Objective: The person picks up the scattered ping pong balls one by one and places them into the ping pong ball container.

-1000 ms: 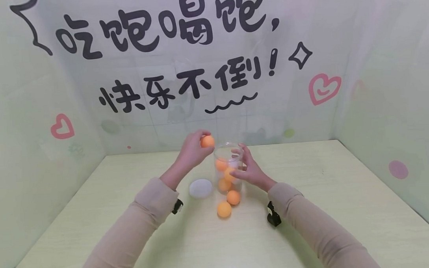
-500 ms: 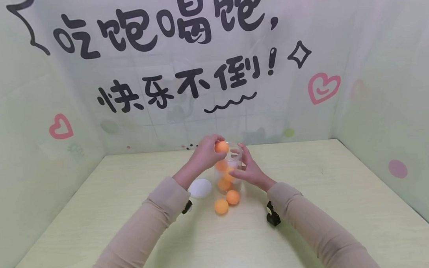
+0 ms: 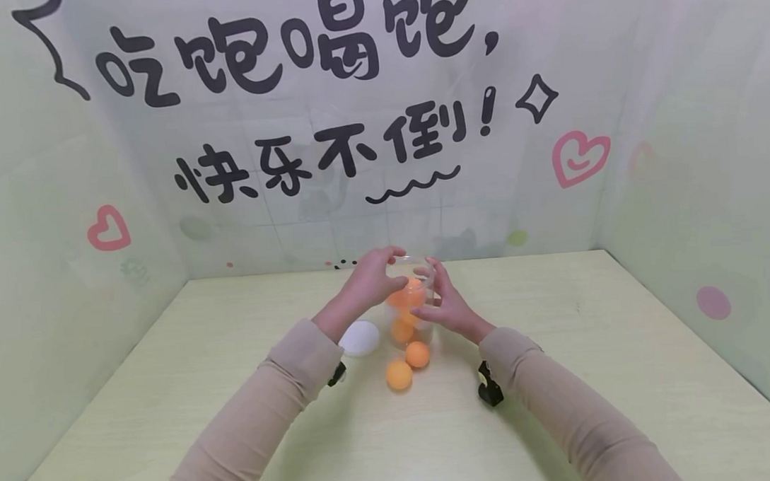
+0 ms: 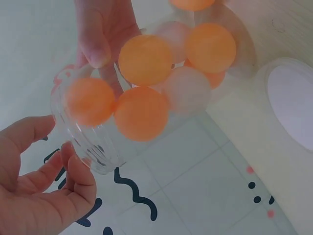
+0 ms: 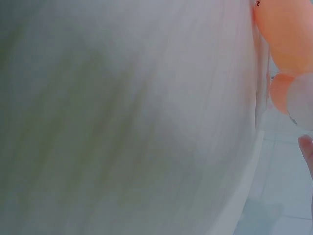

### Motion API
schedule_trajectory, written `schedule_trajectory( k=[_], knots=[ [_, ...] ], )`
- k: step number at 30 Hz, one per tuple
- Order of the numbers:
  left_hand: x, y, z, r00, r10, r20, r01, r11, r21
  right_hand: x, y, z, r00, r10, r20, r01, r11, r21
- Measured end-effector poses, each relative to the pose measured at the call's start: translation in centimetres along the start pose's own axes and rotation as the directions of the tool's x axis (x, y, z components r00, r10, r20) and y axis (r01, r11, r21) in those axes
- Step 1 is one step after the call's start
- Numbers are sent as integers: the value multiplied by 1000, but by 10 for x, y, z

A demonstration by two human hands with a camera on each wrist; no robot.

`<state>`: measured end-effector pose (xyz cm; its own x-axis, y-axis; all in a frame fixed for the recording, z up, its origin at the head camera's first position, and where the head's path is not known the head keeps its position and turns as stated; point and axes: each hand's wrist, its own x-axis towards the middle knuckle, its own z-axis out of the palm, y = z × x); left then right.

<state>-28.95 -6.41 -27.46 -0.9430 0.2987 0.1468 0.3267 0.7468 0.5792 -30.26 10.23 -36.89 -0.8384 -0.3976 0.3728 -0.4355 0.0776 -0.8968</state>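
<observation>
A clear jar (image 3: 410,258) stands on the table, its mouth up, with several orange and white ping-pong balls inside. My right hand (image 3: 452,303) grips its right side, fingers and thumb around the wall. At the left of the rim is my left hand (image 3: 372,276), its fingers loosely bent and holding nothing. In the left wrist view an orange ball (image 4: 90,102) lies just inside the jar's mouth, close to the left hand (image 4: 46,183). Two more orange balls, one nearer (image 3: 399,375) and one farther (image 3: 417,355), rest on the table in front of the jar.
Left of the jar lies a round white lid (image 3: 359,338). The pale wooden table (image 3: 540,320) is enclosed by walls, and the back wall (image 3: 334,235) with dark writing rises close behind the jar.
My left hand has moved right to the jar's mouth and let go of an orange ball, which is now inside. The right hand has kept its grip on the jar.
</observation>
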Motion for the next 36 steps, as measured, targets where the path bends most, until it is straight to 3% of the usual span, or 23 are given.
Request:
schedule_trajectory(
  k=[10,16,19,21,24,27,31,36],
  knots=[
    [-5,-4,0,999,-10,-40,9,1000,-24,0,0,1,1000,10,0,-10,1000,-7],
    [-22,-16,4,994,-43,-98,39,998,-45,0,0,2,1000,10,-2,-10,1000,-4],
    [-34,-25,13,997,-59,-39,59,998,2,0,0,2,1000,10,-5,-10,1000,-9],
    [-42,-31,22,996,-71,51,68,996,52,0,0,1,1000,13,-1,-13,1000,-10],
    [-52,-39,37,979,-59,196,38,994,105,0,0,1,1000,23,0,-23,1000,-14],
    [-59,-46,52,958,1,288,-41,991,130,0,0,1,999,32,-4,-32,999,-22],
    [-63,-53,63,943,78,324,-128,982,138,0,0,1,1000,30,-8,-30,999,-22],
    [-66,-55,66,938,120,324,-170,977,128,0,-2,2,1000,22,-9,-22,1000,-21]
  ],
)
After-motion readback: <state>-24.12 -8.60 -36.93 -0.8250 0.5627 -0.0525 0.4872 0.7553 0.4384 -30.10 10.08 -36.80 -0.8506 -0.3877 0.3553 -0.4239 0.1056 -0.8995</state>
